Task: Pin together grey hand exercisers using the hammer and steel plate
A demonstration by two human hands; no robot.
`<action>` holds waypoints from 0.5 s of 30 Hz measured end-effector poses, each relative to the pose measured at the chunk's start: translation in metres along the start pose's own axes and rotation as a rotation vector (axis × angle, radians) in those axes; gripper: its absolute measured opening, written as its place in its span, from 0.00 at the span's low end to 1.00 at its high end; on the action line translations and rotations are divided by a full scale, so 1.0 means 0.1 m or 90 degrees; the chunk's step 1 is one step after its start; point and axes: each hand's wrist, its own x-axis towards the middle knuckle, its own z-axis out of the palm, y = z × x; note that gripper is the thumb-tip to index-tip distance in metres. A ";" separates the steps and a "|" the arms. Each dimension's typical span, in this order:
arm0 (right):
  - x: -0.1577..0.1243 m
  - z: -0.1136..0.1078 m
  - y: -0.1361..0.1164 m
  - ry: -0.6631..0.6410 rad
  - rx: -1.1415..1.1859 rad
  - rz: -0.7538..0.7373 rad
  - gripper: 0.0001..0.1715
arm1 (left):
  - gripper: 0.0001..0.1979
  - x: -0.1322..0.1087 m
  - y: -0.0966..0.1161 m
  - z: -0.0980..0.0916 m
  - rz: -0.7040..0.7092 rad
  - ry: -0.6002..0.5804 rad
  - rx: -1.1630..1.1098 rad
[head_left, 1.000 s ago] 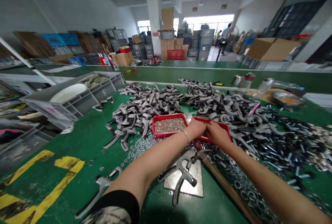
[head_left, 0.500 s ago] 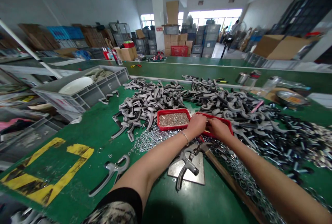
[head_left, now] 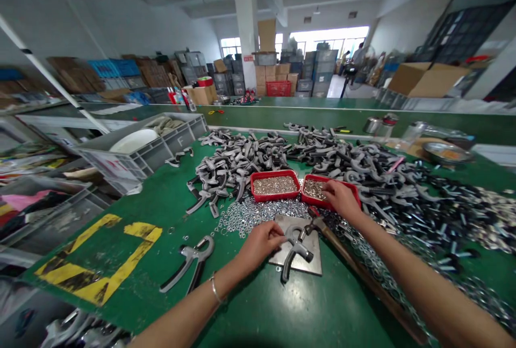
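My left hand point(head_left: 261, 243) is beside a grey-and-black hand grip exerciser point(head_left: 296, 251) with a spring, which lies on a square metal plate point(head_left: 314, 262). Its thumb and fingertips are pressed together; anything between them is too small to make out. My right hand point(head_left: 342, 199) dips its bent fingers into the right red tray point(head_left: 355, 191), among small shiny metal parts point(head_left: 315, 188). Its fingertips are partly hidden there. A second hand grip exerciser point(head_left: 193, 262) lies left of my left forearm. The hammer point(head_left: 342, 248) rests with its head at the plate's edge.
The left red tray point(head_left: 275, 174) holds small metal pieces. Loose nuts point(head_left: 237, 216) spread before it. Piles of grey handles point(head_left: 229, 157) lie behind, dark bolts point(head_left: 439, 214) at the right. A grey crate point(head_left: 169, 146) stands on the left.
My left hand has left the right tray and come down and left to the hand grip exerciser on the plate. My right hand stays at the tray. The view has shifted slightly.
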 end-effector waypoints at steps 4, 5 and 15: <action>-0.40 -0.09 0.00 -0.054 0.121 -0.017 0.13 | 0.09 0.19 0.07 0.22 0.031 0.009 0.118; -0.52 -0.10 0.01 -0.071 0.143 -0.017 0.13 | 0.09 0.23 0.07 0.26 0.031 0.015 0.160; -0.83 0.24 -0.25 -0.145 0.202 -0.067 0.12 | 0.11 0.30 0.05 0.36 0.148 -0.022 0.417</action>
